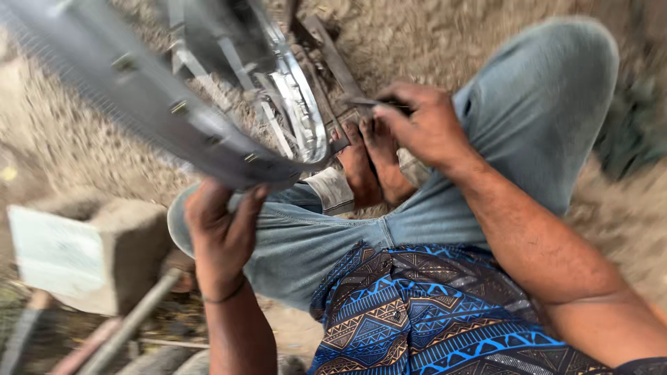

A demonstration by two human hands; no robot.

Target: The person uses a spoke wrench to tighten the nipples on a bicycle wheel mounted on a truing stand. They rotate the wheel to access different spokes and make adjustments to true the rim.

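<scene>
My left hand (221, 232) grips the lower edge of a large grey wheel rim (149, 104) that tilts across the upper left, blurred by motion. A second shiny metal rim (300, 104) lies behind it on the ground by my bare feet (368, 163). My right hand (424, 125) pinches a thin dark tool (372, 102), held just above my feet and pointing toward the rims. I sit with knees bent in blue jeans and a patterned blue shirt.
A concrete block (104, 243) with a pale sheet on it stands at the left. Metal rods (125, 326) lie on the ground at lower left. Flat metal bars (333, 55) rest on sandy soil beyond the rims.
</scene>
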